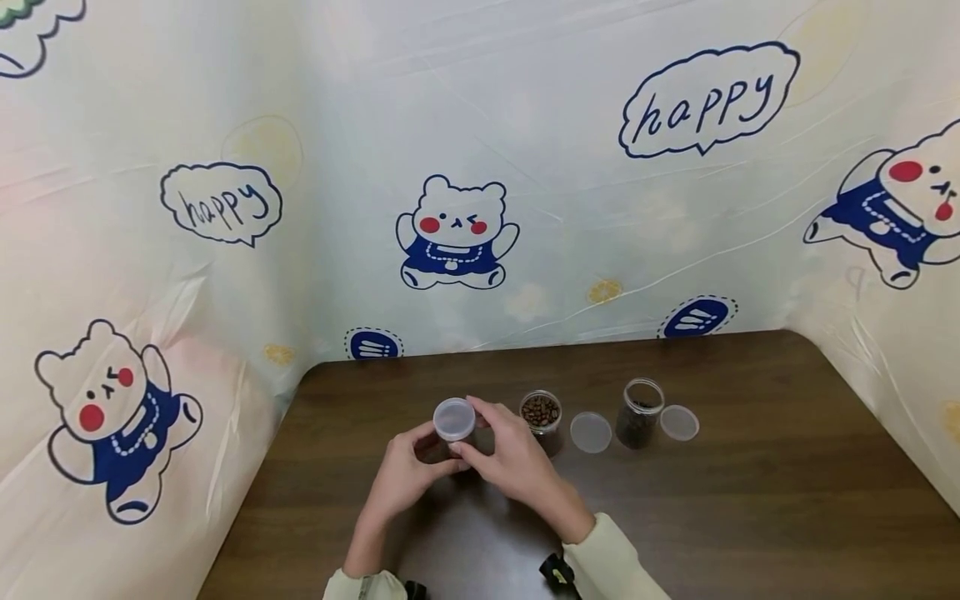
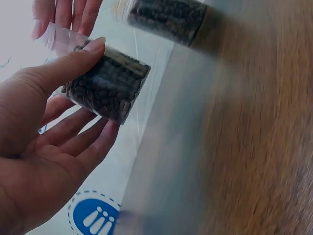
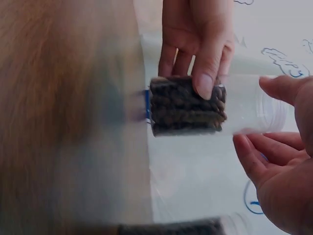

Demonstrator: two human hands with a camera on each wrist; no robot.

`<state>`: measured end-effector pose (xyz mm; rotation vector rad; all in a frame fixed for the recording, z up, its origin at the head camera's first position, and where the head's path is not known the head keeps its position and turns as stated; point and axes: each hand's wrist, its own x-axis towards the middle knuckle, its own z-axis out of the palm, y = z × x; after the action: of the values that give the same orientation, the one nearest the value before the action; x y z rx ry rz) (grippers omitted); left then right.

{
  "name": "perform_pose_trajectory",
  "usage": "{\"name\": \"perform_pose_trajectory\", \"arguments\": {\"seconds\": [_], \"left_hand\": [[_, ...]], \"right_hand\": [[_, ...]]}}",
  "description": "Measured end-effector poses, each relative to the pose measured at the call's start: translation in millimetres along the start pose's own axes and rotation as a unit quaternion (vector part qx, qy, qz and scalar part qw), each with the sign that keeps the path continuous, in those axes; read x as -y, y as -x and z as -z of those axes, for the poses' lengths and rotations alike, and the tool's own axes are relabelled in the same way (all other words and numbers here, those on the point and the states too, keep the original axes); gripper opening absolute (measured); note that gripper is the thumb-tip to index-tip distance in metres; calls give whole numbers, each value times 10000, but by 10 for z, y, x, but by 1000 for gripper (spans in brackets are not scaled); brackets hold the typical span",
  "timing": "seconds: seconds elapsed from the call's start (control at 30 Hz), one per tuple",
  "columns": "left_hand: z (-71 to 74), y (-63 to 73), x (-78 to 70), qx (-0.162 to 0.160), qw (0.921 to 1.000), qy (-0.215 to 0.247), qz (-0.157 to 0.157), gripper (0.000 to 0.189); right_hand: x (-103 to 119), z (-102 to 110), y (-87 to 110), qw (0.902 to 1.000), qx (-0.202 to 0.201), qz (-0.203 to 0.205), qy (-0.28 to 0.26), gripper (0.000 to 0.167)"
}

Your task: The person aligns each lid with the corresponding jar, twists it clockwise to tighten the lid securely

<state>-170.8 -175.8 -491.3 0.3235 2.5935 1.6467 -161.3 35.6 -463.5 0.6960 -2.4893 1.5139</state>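
Jar between fingers, well inside table edges

From here I'm seeing a clear, round jar standing roughly upright, with dark brown beans filling its lower part. A pale, see-through lid is covering its mouth. The left hand is gripping its body; the right hand is pinching it near the neck.

Pale sheeting (printed with cartoon bears) hangs behind a brown table.
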Motion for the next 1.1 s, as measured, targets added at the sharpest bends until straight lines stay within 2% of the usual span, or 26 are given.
{"name": "perform_pose_trajectory", "arguments": {"seconds": [0.13, 0.3, 0.5, 0.77, 1.1], "left_hand": [[53, -33, 77, -315, 9993, -78, 178, 50], [72, -70, 167, -681, 9966, -81, 466, 48], [102, -83, 250, -892, 9937, -160, 655, 48], [103, -108, 283, -870, 9934, -206, 713, 49], [87, -105, 272, -600, 9953, -54, 757, 56]], "right_hand": [[-43, -156, -105, 9999, -91, 7, 73, 65], [-99, -310, -223, 9999, 60, -81, 99, 66], [-154, -432, -313, 9993, 271, -231, 123, 68], [-212, -464, -350, 9992, 264, -304, 54, 65], [-242, -457, -348, 9981, 401, -438, -173, 64]]}}
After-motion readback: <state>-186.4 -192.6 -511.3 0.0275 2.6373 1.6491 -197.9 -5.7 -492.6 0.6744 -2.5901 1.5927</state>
